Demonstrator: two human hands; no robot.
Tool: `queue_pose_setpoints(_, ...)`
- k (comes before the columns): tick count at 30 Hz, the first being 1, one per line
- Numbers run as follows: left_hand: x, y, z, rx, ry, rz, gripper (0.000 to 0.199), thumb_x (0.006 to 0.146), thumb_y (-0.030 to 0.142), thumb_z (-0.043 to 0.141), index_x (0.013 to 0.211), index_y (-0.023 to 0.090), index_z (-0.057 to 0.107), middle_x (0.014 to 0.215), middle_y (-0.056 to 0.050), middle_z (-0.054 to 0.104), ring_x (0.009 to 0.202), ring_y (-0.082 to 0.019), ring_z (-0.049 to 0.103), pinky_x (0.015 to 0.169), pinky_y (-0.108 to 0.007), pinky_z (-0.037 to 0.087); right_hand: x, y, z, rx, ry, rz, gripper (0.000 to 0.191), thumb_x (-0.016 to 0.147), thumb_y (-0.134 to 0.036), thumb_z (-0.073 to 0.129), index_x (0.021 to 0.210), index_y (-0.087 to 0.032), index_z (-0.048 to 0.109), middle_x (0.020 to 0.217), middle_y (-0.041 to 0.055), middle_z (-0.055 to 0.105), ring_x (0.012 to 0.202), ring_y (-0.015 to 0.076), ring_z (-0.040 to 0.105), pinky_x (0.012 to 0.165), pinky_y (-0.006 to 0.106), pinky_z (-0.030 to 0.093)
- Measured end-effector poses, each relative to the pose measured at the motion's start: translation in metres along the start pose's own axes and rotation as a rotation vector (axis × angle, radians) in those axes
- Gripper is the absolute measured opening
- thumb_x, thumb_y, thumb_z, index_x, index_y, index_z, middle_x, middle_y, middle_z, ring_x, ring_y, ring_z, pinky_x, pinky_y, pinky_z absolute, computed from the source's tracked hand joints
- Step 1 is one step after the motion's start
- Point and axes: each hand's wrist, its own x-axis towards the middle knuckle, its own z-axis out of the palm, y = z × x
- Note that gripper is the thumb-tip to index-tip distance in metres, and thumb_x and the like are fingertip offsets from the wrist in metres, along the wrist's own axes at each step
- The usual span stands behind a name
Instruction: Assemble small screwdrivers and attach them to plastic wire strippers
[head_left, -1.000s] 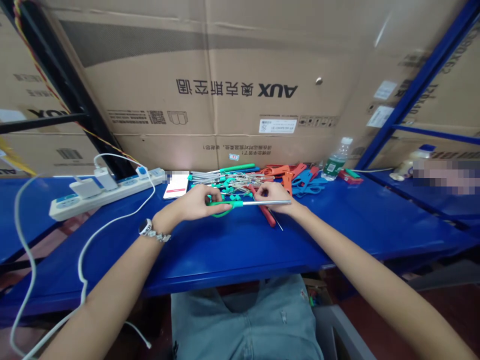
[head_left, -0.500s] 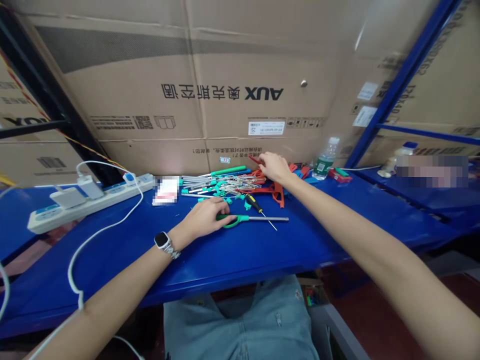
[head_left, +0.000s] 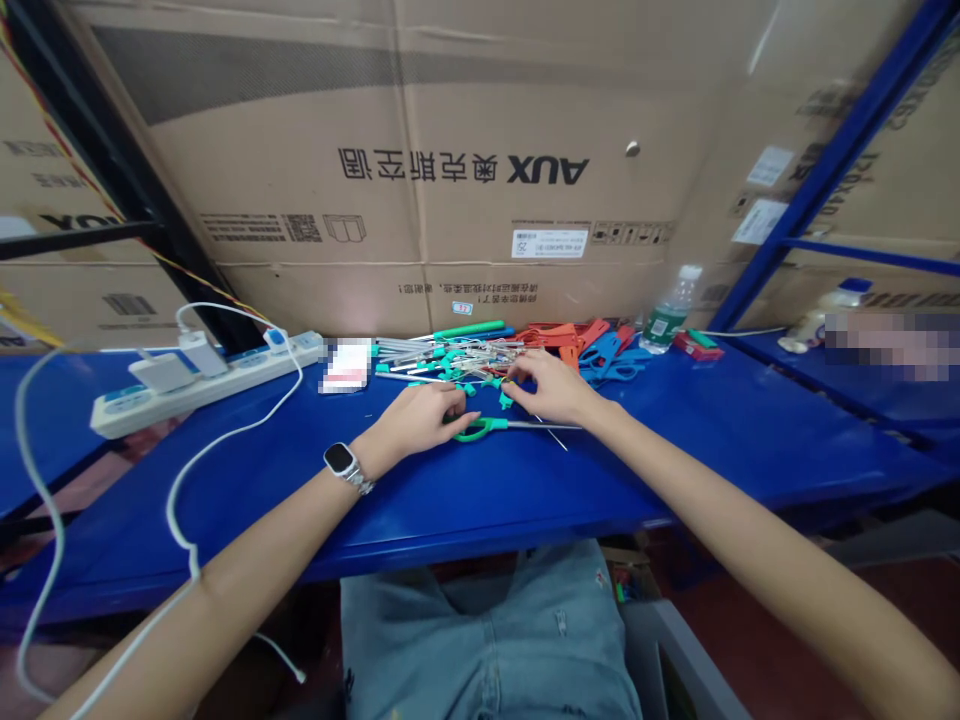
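Observation:
My left hand [head_left: 426,418], with a watch on its wrist, is closed around the green handle of a tool [head_left: 491,425] whose metal rod points right, low over the blue table. My right hand [head_left: 546,387] is closed at the screwdriver [head_left: 553,436]; its thin shaft shows below the fingers, and its handle is mostly hidden. Behind both hands lies a pile of metal rods with green ends [head_left: 420,358]. Orange plastic parts [head_left: 566,340] and blue plastic parts [head_left: 611,358] lie to the right of the pile.
A white power strip [head_left: 217,385] with plugs and a loose cable lies at left on the blue table [head_left: 450,510]. A bottle [head_left: 667,315] and a small red box [head_left: 697,346] stand at the right back. A large cardboard box [head_left: 450,100] rises behind.
My right hand has moved from the orange parts down toward me, onto the screwdriver. My left hand still holds the green tool. The view has shifted slightly.

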Motion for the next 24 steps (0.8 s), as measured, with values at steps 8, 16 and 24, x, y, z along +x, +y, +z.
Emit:
queue_pose_setpoints(8,-0.002,-0.006,-0.005,0.015,-0.033,-0.024,0.044,0.106,0.045,0.040,0.080,0.019,0.063,0.078,-0.008,0.066,0.070,-0.020,0.059,0.062,-0.032,0.037,-0.012,-0.018,0.007,0.036,-0.233,-0.169,0.020,0.091,-0.039,0.076,0.088,-0.020,0.071,0.093,0.0061,0.073,0.096,0.0252,0.064,0.090,0.041,0.043)
queue_pose_setpoints(16,0.000,0.000,-0.014,-0.125,0.006,0.197,0.039,0.095,0.057,0.061,0.096,0.019,0.065,0.094,-0.009,0.065,0.089,-0.026,0.062,0.079,-0.038,0.047,-0.001,-0.030,-0.021,0.118,-0.274,-0.110,0.017,0.092,-0.036,0.073,0.086,-0.020,0.072,0.080,0.0038,0.073,0.074,0.0198,0.064,0.074,0.034,0.044)
queue_pose_setpoints(24,0.000,-0.002,-0.021,-0.435,0.276,-0.068,0.026,0.101,0.047,0.048,0.091,0.023,0.043,0.077,-0.001,0.053,0.065,-0.017,0.046,0.063,-0.034,0.037,-0.010,-0.070,-0.049,-0.153,0.327,-0.053,0.038,0.096,-0.034,0.063,0.133,-0.025,0.065,0.141,0.0178,0.053,0.143,0.0480,0.035,0.109,0.065,0.033)
